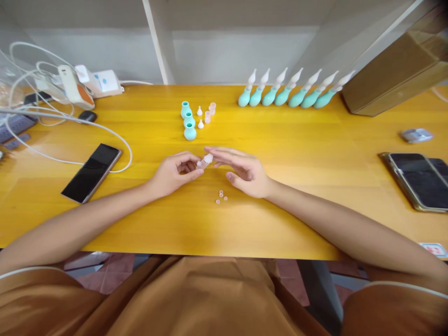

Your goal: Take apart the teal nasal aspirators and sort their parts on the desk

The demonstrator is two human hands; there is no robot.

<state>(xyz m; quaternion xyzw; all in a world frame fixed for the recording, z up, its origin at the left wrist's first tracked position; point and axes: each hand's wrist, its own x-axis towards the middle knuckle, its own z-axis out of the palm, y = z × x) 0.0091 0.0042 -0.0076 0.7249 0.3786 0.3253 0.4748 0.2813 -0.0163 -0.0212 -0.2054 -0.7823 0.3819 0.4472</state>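
Observation:
My left hand (177, 173) is closed, its thumb and fingertips pinching a small translucent plastic connector (202, 164). A white nozzle piece (208, 158) sits at the connector's right end. My right hand (247, 171) holds its fingers stretched out and apart from the thumb, the fingertips at or just behind the white piece; whether they touch it I cannot tell. Several tiny pinkish rings (221, 195) lie on the table below the hands. Beyond the hands stand three mint-green bulbs (190, 132) with open necks, beside two small white nozzles (200, 124) and pinkish clear connectors (207, 117).
A row of green bulb aspirators (269, 97) with white tips stands at the back, left of a cardboard box (392, 74). Phones lie at left (91, 172) and right (420, 179). White cables (121, 140) and a power strip (75, 86) occupy the back left.

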